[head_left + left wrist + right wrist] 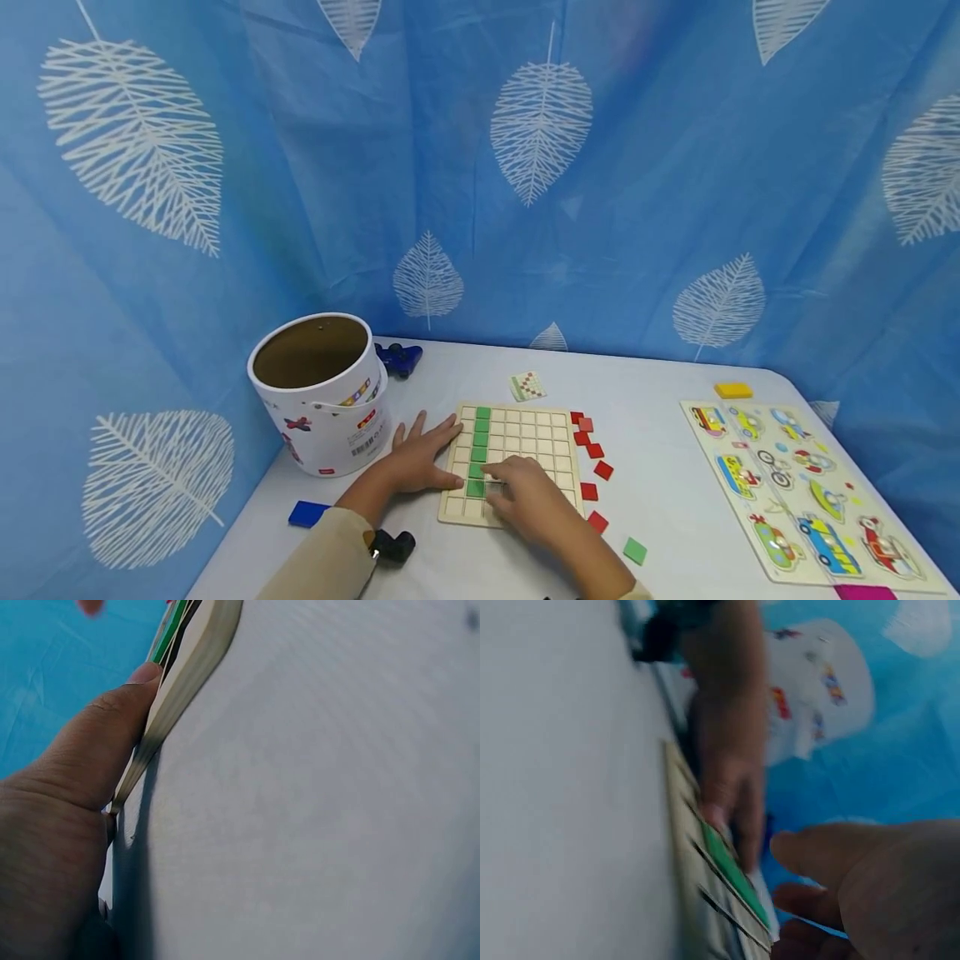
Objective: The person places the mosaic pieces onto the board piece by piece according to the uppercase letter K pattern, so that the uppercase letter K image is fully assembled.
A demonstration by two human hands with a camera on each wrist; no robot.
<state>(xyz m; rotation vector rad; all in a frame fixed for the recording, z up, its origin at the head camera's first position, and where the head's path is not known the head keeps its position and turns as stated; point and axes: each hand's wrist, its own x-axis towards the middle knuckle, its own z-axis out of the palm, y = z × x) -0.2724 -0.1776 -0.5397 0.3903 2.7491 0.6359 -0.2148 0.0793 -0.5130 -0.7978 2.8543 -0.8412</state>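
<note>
A wooden grid board (453, 506) lies on the table, with a column of several green square tiles (480, 439) near its left side. My left hand (416, 458) rests at the board's left edge, fingers spread; in the left wrist view the thumb (112, 731) lies against the board's side. Over the lower middle of the board is my right hand (528, 500), its index fingertip right at a lower green tile (476, 471). In the right wrist view its thumb and fingers stand apart, and no tile shows between them.
Several red tiles (603, 471) lie right of the board, with a loose green tile (635, 550) nearer. A pattern card (528, 386) is behind. A white bucket (322, 429) stands left, by a blue game controller (401, 358). A picture puzzle (780, 525) lies right.
</note>
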